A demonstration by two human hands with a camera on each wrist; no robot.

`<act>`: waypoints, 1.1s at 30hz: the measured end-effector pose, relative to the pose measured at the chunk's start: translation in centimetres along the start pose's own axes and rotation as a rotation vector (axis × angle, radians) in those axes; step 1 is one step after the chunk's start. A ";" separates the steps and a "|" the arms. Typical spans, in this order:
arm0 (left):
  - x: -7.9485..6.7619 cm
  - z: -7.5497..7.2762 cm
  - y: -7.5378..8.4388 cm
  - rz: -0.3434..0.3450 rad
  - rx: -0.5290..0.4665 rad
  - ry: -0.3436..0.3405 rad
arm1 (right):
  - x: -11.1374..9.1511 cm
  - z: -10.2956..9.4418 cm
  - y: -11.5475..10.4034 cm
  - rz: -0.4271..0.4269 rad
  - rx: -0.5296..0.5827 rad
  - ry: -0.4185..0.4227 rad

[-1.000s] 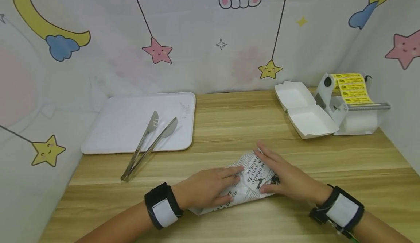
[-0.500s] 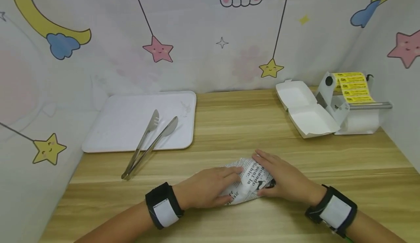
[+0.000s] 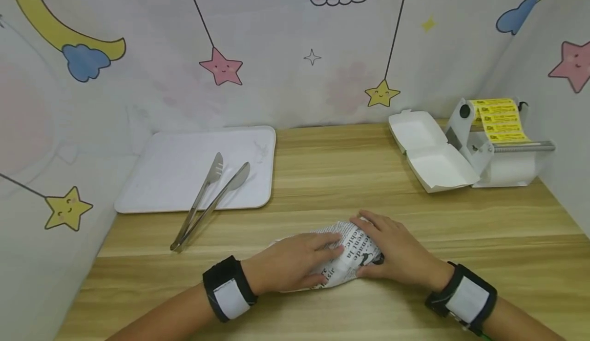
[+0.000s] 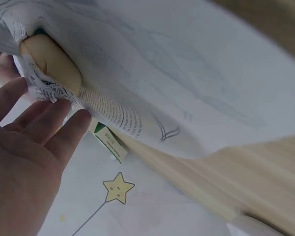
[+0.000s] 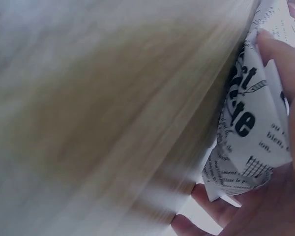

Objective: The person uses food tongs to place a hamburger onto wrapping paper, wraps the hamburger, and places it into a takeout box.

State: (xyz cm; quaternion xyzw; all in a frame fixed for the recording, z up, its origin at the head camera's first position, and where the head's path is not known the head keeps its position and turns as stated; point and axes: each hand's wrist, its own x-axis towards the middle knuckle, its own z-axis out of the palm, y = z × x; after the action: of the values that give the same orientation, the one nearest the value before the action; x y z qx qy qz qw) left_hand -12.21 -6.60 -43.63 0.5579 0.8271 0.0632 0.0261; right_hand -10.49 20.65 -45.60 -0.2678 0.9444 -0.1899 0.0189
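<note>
A newsprint-patterned sheet of wrapping paper lies folded into a packet on the table, under both hands. My left hand rests over its left part, fingers stretched out across the paper. My right hand grips the right end, thumb on the near side and fingers over the far side. In the left wrist view, the paper's left end gapes, and inside shows a tan, bread-like piece with a bit of dark green beside it. The right wrist view shows the folded paper end within the right hand's curled fingers.
Metal tongs lie across the front edge of a white tray at the back left. At the back right, an open white takeaway box stands beside a dispenser with a roll of yellow labels. Printed curtains border the table.
My right hand has moved left and closed in on the packet's right end, pushing it inward, so the packet looks shorter. My left hand has stayed nearly in place.
</note>
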 end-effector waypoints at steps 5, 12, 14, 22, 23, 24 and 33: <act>-1.0 -1.1 -0.8 -0.214 -0.053 0.111 | 0.1 0.0 -0.3 0.030 -0.014 -0.005; -4.5 -1.7 -3.0 -0.747 -0.287 0.078 | 0.0 0.0 -0.5 0.051 -0.032 -0.004; -5.2 -1.7 -3.4 -0.807 -0.369 0.032 | 0.0 0.0 -0.6 0.054 -0.037 -0.001; -6.7 -1.7 -3.7 -0.774 -0.586 -0.051 | 0.1 0.3 -0.7 0.052 -0.047 0.030; -6.8 -1.8 -3.8 -0.777 -0.628 -0.048 | 0.1 0.4 -0.7 0.050 -0.049 0.036; -6.8 -1.8 -3.8 -0.783 -0.682 -0.044 | 0.1 0.4 -0.7 0.048 -0.052 0.040; -6.5 -3.1 -3.8 -0.690 -1.092 0.148 | 0.2 0.6 -1.0 0.036 -0.082 0.045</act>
State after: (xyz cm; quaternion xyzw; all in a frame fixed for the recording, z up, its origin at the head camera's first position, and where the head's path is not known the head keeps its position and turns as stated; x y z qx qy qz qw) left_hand -13.60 -14.21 -41.20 0.1609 0.8071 0.5009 0.2679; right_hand -10.09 19.49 -45.78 -0.2471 0.9562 -0.1565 -0.0099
